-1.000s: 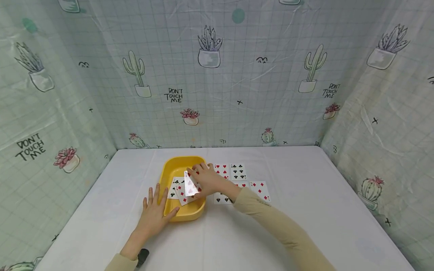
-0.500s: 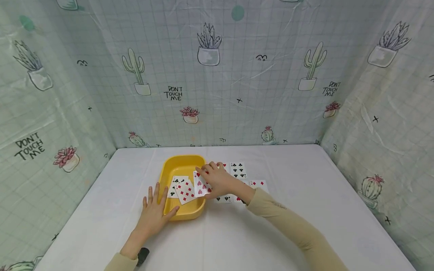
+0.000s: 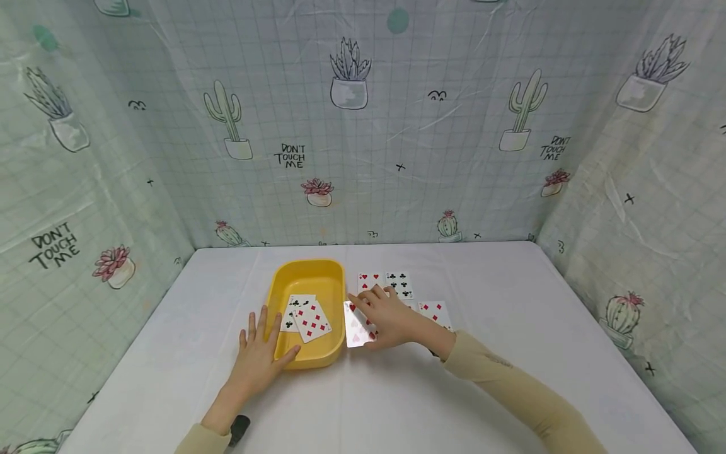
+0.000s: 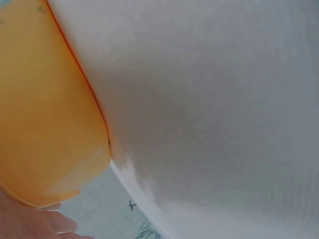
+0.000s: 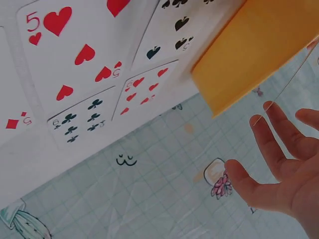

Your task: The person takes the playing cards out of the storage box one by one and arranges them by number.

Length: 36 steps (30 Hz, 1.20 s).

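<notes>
My right hand (image 3: 391,318) pinches a hearts playing card (image 3: 357,328) by its edges, just past the right rim of a yellow tray (image 3: 338,277). The right wrist view has this card almost edge-on at the fingertips of the hand (image 5: 284,169). Inside the tray, a diamonds card (image 3: 312,321) overlaps a clubs card (image 3: 288,320). With fingers spread, my left hand (image 3: 256,359) rests against the tray's left side. Face-up on the table lie a five of hearts (image 5: 75,55), a spades card (image 5: 174,35) and a five of diamonds (image 3: 433,310), partly covered by my right hand and arm.
Behind the right hand lie a six of hearts (image 3: 370,280) and a six of clubs (image 3: 399,285), side by side. A white cloth covers the table (image 3: 493,302). A cactus-printed curtain (image 3: 431,139) encloses the back and sides.
My right hand has carried the hearts card rightward from above the tray to beyond its right rim. The cards in the tray and my left hand have stayed put.
</notes>
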Each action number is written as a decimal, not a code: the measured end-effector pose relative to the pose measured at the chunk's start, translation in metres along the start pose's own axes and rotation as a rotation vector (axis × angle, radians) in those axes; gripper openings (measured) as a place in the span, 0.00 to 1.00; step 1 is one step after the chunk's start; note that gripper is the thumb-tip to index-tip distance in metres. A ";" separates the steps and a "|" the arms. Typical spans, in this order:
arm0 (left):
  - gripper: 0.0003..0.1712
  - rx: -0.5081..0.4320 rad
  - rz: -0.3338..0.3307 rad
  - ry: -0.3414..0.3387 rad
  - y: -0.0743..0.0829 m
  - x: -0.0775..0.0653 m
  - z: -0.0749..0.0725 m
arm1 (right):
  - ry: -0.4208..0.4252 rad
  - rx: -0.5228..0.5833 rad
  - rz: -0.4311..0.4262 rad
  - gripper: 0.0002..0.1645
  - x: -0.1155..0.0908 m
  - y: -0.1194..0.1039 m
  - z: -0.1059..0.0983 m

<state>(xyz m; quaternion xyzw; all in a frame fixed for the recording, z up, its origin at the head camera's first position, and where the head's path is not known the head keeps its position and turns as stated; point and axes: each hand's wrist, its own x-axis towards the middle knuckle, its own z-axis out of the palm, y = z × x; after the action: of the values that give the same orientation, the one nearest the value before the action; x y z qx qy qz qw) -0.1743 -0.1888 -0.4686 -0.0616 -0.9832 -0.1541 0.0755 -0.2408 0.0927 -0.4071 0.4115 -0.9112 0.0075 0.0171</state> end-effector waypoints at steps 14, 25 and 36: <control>0.48 -0.015 0.002 0.000 0.000 -0.002 -0.001 | -0.024 -0.023 0.023 0.55 -0.031 0.000 0.020; 0.48 -0.012 -0.009 -0.018 0.001 -0.001 -0.002 | 0.020 -0.074 -0.055 0.54 -0.040 -0.007 0.039; 0.48 -0.019 -0.005 -0.014 0.001 -0.001 -0.002 | -0.034 -0.067 -0.073 0.54 -0.044 -0.013 0.051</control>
<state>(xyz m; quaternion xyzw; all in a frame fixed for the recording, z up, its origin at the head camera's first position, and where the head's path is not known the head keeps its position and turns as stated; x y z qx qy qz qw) -0.1732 -0.1886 -0.4665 -0.0607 -0.9824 -0.1631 0.0678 -0.2031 0.1153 -0.4601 0.4436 -0.8955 -0.0305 0.0157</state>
